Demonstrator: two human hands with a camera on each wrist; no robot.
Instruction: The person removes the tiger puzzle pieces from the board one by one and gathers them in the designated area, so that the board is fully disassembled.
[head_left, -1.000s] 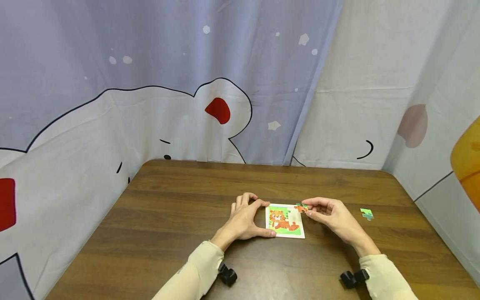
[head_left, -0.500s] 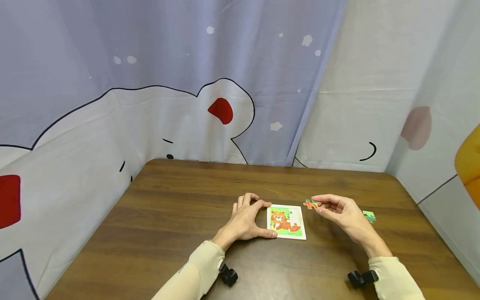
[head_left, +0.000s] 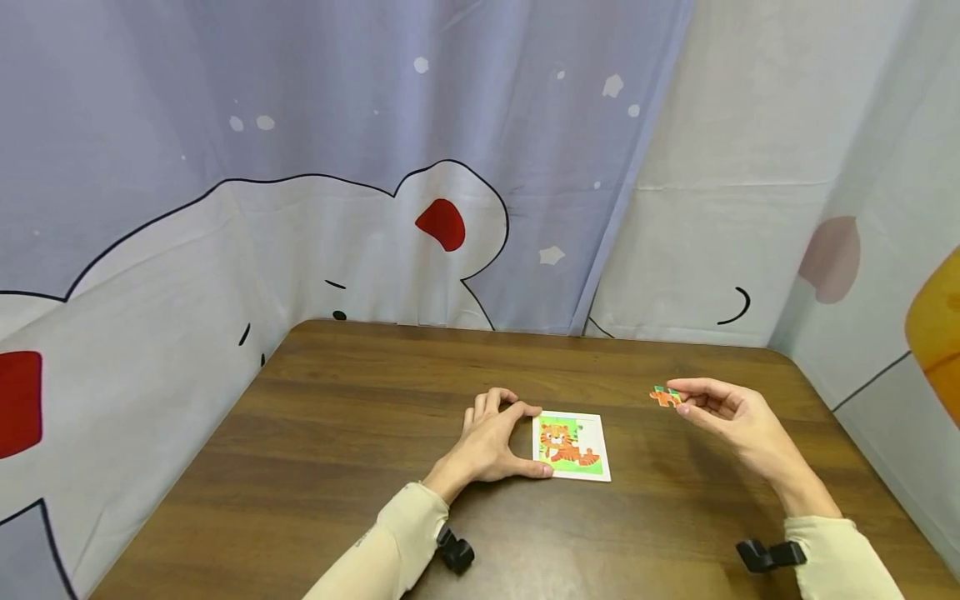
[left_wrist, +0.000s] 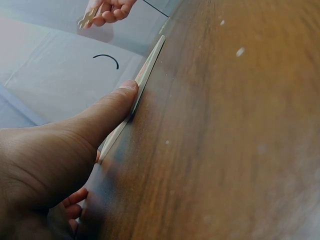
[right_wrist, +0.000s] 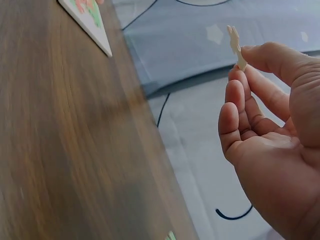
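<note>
My left hand (head_left: 487, 442) holds a small square puzzle board (head_left: 592, 433) by its left side, thumb at the near corner and index finger at the far one. A tiger picture fills the board's left and lower parts, while its upper right shows bare pale surface. To the right, above the table, my right hand (head_left: 731, 417) pinches an orange-and-green jigsaw piece (head_left: 664, 397) between thumb and fingers. The right wrist view shows this jigsaw piece (right_wrist: 235, 45) edge-on, off the table. In the left wrist view the thumb (left_wrist: 112, 107) presses the board's edge.
The brown wooden table (head_left: 375, 400) spreads around both hands. A sliver of another jigsaw piece (right_wrist: 171, 235) shows at the bottom of the right wrist view; the head view hides it behind the right hand. A printed curtain (head_left: 345, 242) hangs behind the table.
My right hand has carried the jigsaw piece away from the board, to the right. It now covers the loose piece on the table. The left hand stays on the board.
</note>
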